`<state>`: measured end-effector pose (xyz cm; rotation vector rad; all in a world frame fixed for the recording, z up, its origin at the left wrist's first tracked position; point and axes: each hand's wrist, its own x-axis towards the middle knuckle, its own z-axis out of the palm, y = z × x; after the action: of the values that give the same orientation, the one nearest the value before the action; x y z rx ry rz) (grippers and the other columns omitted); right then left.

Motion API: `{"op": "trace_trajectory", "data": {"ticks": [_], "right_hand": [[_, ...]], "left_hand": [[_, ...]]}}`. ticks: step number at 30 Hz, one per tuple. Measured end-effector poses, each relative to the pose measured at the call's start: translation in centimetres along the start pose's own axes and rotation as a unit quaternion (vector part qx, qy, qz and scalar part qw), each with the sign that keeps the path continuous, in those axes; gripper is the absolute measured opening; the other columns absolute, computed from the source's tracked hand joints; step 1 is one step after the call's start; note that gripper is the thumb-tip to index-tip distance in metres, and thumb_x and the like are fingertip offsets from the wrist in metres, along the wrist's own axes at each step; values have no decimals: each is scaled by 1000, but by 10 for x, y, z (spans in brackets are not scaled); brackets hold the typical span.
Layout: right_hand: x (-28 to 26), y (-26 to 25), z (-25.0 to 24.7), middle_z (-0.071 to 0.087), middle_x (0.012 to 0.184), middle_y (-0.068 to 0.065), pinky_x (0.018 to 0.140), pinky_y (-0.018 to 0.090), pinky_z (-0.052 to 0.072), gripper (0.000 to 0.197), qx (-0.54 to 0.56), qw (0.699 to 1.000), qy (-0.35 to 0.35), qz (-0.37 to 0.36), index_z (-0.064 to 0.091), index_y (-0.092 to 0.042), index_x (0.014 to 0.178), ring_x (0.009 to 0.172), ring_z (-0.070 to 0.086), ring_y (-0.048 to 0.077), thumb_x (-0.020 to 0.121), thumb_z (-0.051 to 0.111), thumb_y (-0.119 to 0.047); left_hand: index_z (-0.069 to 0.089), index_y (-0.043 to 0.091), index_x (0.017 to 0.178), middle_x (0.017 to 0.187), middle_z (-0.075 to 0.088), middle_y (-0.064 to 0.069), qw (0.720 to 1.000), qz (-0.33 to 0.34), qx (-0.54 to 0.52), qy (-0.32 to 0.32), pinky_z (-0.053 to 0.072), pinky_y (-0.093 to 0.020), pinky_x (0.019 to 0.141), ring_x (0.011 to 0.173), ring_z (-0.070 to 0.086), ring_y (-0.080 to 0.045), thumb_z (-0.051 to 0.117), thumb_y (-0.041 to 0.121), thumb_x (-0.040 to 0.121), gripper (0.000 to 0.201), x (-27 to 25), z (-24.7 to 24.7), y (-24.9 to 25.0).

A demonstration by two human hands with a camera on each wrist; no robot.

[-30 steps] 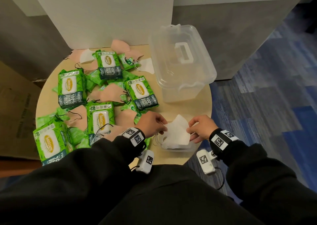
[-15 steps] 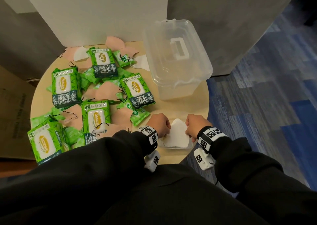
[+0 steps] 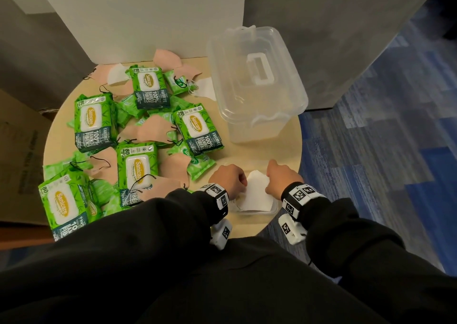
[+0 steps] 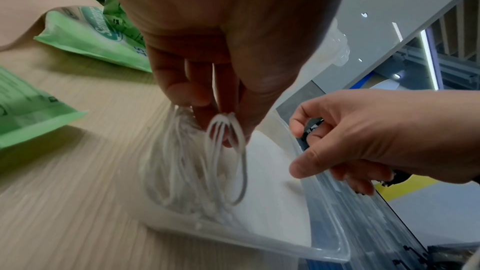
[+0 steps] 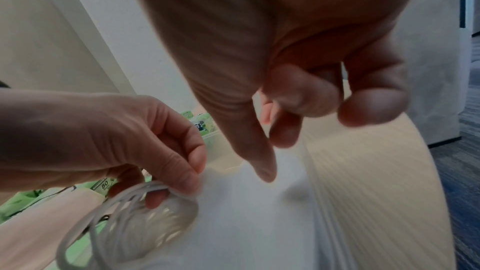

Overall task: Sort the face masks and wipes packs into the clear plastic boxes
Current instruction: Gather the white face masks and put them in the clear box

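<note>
A small clear box [image 3: 257, 212] stands at the round table's near edge with white face masks [image 3: 257, 195] in it. My left hand [image 3: 230, 177] hovers over its left side and pinches the white ear loops [image 4: 226, 151] between thumb and fingertips. My right hand [image 3: 279, 175] is over the box's right side, thumb [image 5: 262, 167] pointing down at the top mask [image 5: 246, 223], the other fingers loosely curled and holding nothing. Green wipes packs [image 3: 92, 123] and peach masks [image 3: 150, 130] lie scattered on the table's left half.
A large clear box [image 3: 257, 130] with its handled lid [image 3: 259, 69] on top stands at the back right of the table [image 3: 247, 155]. A white panel rises behind the table. Blue carpet lies to the right, a cardboard box to the left.
Both hands lowered the white mask into the small box. My right hand let go of the mask's right edge. My left hand keeps the ear loops pinched.
</note>
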<state>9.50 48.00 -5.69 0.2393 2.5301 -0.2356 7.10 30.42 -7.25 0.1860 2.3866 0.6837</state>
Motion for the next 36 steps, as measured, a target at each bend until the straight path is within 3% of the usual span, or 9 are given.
{"op": "trace_trajectory", "data": {"ticks": [4, 8, 11, 16, 19, 22, 28, 32, 36], "right_hand": [[2, -3, 3, 66, 98, 5, 70, 36, 57, 24, 78, 996, -39, -19, 57, -20, 99, 80, 66, 24, 85, 75, -19], [7, -14, 15, 73, 81, 10, 51, 33, 59, 25, 203, 973, -107, -6, 63, -18, 96, 62, 73, 23, 82, 81, -10], [13, -19, 25, 71, 81, 10, 58, 38, 62, 25, 187, 977, -105, -22, 63, -19, 91, 63, 71, 27, 78, 83, -12], [19, -25, 22, 73, 80, 8, 57, 37, 60, 22, 195, 972, -127, -34, 64, -14, 89, 61, 67, 23, 80, 83, -21], [22, -36, 3, 64, 65, 7, 47, 32, 52, 23, 289, 945, -148, -35, 61, -11, 85, 50, 56, 21, 84, 81, -22], [24, -62, -25, 57, 63, 9, 47, 30, 50, 21, 379, 911, -149, -73, 58, -11, 84, 47, 49, 18, 88, 78, -19], [39, -141, -67, 67, 75, 8, 55, 33, 55, 12, 459, 865, -159, -130, 65, -10, 94, 55, 60, 16, 91, 75, -17], [69, -190, -81, 71, 92, 7, 62, 33, 55, 9, 483, 861, -114, -112, 67, -12, 99, 73, 65, 17, 92, 73, -15], [117, -229, -90, 65, 94, 5, 61, 31, 49, 10, 490, 867, -33, -80, 66, -15, 95, 83, 58, 20, 90, 74, -15]], "left_hand": [[78, 25, 80, 85, 75, 4, 1000, 5, 21, 0, 59, -33, 73, 83, 69, -19, 78, 23, 80, 2, 2, 0, 1], [82, 28, 91, 93, 75, 4, 996, 15, 87, 22, 48, -27, 68, 87, 67, -18, 81, 40, 82, 15, 0, -2, 3], [83, 27, 92, 100, 72, 4, 995, 24, 98, 20, 50, -28, 69, 90, 68, -20, 83, 38, 81, 15, 0, -4, -2], [84, 25, 86, 83, 78, 7, 998, 24, -51, 17, 57, -29, 73, 80, 71, -11, 82, 33, 81, 9, -1, -16, -28], [84, 24, 86, 83, 77, 9, 985, 24, -152, 77, 51, -25, 74, 78, 68, -6, 82, 31, 84, 7, -7, -40, -53], [82, 29, 82, 76, 75, 15, 960, -15, -227, 163, 49, -26, 67, 70, 64, 1, 81, 38, 84, 9, -12, -68, -91], [82, 18, 86, 70, 70, 12, 906, -62, -322, 266, 44, -23, 65, 57, 57, 7, 80, 22, 88, 5, -24, -149, -156], [80, 20, 93, 86, 75, 6, 905, -68, -284, 308, 46, -24, 69, 77, 65, -4, 79, 23, 88, 6, -19, -212, -193], [77, 23, 103, 93, 72, 3, 923, -67, -179, 333, 51, -30, 77, 84, 65, -15, 81, 28, 86, 19, 8, -275, -231]]}}
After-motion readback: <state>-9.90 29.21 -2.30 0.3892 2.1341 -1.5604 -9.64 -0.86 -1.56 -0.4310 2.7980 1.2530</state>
